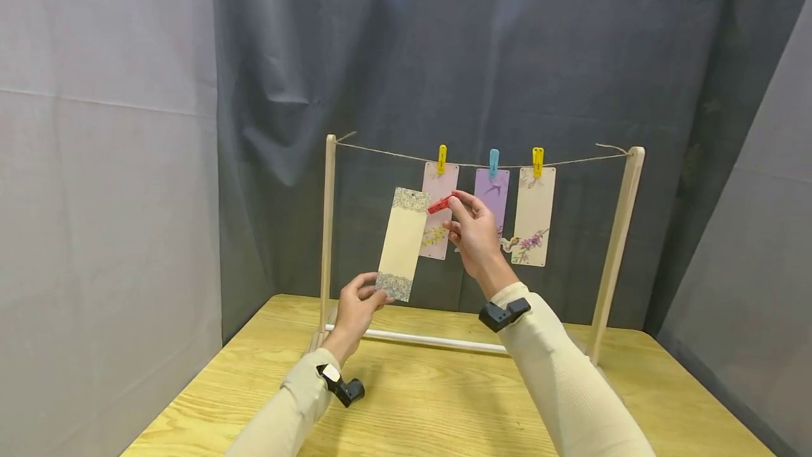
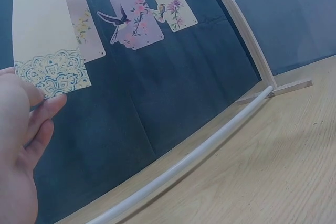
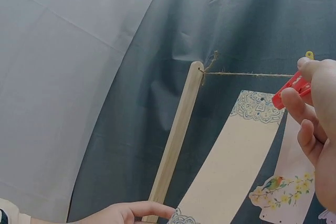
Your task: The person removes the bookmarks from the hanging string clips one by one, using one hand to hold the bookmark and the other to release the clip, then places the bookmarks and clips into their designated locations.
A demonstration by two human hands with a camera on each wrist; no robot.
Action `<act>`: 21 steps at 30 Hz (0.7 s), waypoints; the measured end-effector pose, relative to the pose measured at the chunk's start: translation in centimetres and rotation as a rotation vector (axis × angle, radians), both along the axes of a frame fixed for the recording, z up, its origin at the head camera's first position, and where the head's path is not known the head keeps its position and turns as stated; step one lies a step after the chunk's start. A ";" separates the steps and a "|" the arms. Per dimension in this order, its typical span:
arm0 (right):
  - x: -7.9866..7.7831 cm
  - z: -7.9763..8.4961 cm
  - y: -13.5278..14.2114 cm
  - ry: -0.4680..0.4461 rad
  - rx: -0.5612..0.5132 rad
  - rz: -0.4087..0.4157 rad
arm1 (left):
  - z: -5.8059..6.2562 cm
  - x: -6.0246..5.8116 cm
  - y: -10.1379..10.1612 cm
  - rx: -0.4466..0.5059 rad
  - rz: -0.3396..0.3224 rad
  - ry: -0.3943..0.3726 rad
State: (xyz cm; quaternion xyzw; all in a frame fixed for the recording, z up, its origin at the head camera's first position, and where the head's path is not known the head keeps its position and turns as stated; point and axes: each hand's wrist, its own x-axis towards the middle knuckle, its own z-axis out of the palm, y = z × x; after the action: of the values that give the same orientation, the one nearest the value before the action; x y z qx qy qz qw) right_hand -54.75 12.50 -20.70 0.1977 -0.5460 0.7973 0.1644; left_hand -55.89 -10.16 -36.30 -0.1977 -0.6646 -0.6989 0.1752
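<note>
My left hand (image 1: 357, 312) pinches the lower end of a cream bookmark (image 1: 402, 245) with a blue lace pattern at both ends and a small hole at the top. The bookmark is held up, slightly tilted, in front of the string (image 1: 393, 154). Between thumb and fingers, my right hand (image 1: 477, 235) holds a red clothespin (image 1: 440, 204) close to the bookmark's upper right corner. Behind them a pink bookmark (image 1: 435, 249) hangs from a yellow clothespin (image 1: 442, 159). Part of the purple bookmark (image 1: 492, 187) is hidden by the right hand.
The string runs between two wooden posts (image 1: 328, 231) joined low down by a white rod (image 1: 438, 342). A blue clothespin (image 1: 493, 162) holds the purple bookmark. Farther right hangs another cream bookmark (image 1: 534, 217) with flowers. The stand is on a wooden table (image 1: 406, 400) before a dark curtain.
</note>
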 end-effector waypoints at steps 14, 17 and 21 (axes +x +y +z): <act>0.3 -1.9 0.4 -0.019 -0.022 0.002 | -1.5 1.0 -2.0 0.004 0.044 -0.029; 0.3 -2.1 0.4 -0.029 -0.019 0.007 | -1.7 0.9 -2.2 0.003 0.052 -0.025; 0.4 -2.2 0.7 -0.037 -0.019 0.018 | -1.9 0.9 -2.2 0.008 0.061 -0.015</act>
State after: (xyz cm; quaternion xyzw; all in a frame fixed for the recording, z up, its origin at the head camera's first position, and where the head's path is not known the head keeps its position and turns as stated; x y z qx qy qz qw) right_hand -54.35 13.15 -22.91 0.1862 -0.5397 0.8074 0.1490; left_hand -54.97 -12.36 -38.19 -0.1715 -0.6689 -0.6973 0.1922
